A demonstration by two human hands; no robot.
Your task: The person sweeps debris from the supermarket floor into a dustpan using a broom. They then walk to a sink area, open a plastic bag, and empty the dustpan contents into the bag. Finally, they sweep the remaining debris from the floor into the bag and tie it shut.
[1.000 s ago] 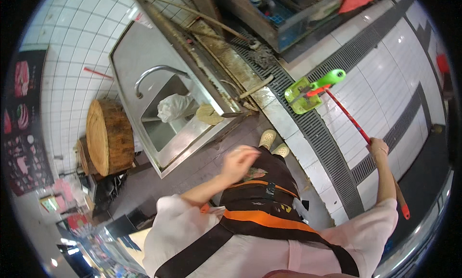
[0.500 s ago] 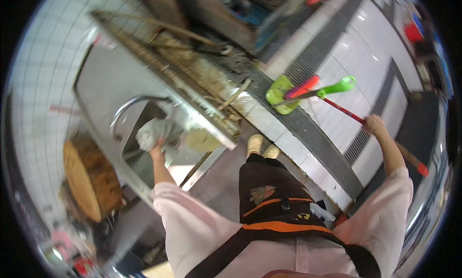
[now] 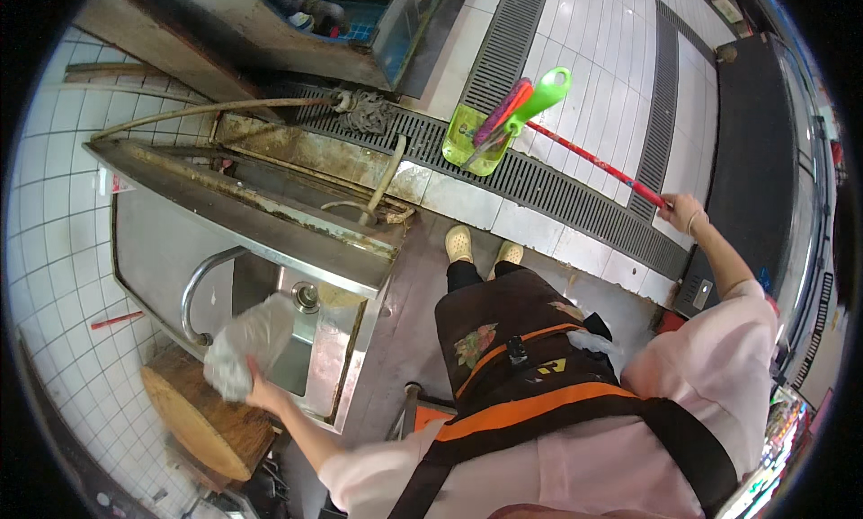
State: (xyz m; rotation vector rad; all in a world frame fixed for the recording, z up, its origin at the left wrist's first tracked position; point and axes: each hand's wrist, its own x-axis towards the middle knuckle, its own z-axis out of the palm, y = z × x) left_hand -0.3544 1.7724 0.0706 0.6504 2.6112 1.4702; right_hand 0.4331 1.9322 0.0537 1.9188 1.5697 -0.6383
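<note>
My left hand (image 3: 262, 391) grips a crumpled, translucent plastic bag (image 3: 249, 346), blurred a little, over the near edge of the steel sink (image 3: 289, 368). What the bag holds, if anything, I cannot make out. To the right, my arm reaches out and my right hand (image 3: 685, 212) is closed round a long red pole (image 3: 598, 164). The pole's far end passes behind a bright green handle (image 3: 542, 97). That handle belongs to a grey shaft leading down to a green dustpan (image 3: 460, 134) on the floor grating. An orange brush head with purple bristles (image 3: 500, 115) rests at the dustpan.
A curved steel tap (image 3: 200, 285) arches over the sink. Beside it stands a thick round wooden chopping block (image 3: 193, 420). A grey mop head (image 3: 364, 112) lies on the drain grating (image 3: 589, 212). Ahead is a glass tank (image 3: 404, 34); a black cabinet (image 3: 751, 133) stands right.
My left hand has brought the bag from over the sink basin toward the chopping block. The view has turned; my right hand keeps its hold on the red pole.
</note>
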